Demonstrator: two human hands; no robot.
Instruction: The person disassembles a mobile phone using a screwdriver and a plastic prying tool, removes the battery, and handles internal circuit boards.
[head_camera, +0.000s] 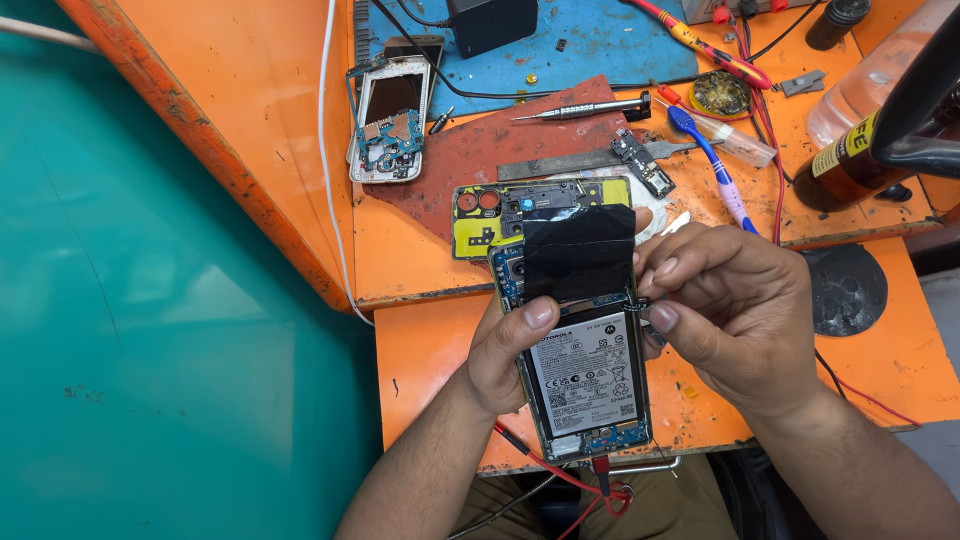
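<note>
An opened phone (583, 340), back cover off, sits above the orange surface (430, 350), its grey battery and black film patch exposed. The left hand (505, 355) holds its left edge, thumb on the battery; the right hand (735, 305) has its grip pinched narrow on a small black part at the phone's right edge. Behind lie a yellow inner frame (475, 215), a second stripped phone (388, 120) and a metal screwdriver (580, 108) on a worn red mat (470, 160).

Bright, even overhead light floods the orange worktop (430, 350), leaving only soft, short shadows beneath the hands. A pale sheen glares off the teal floor (150, 300) at left. Focus holds sharp at centre, while the wide lens bows the frame edges and a dark object (925, 100) at upper right blurs.
</note>
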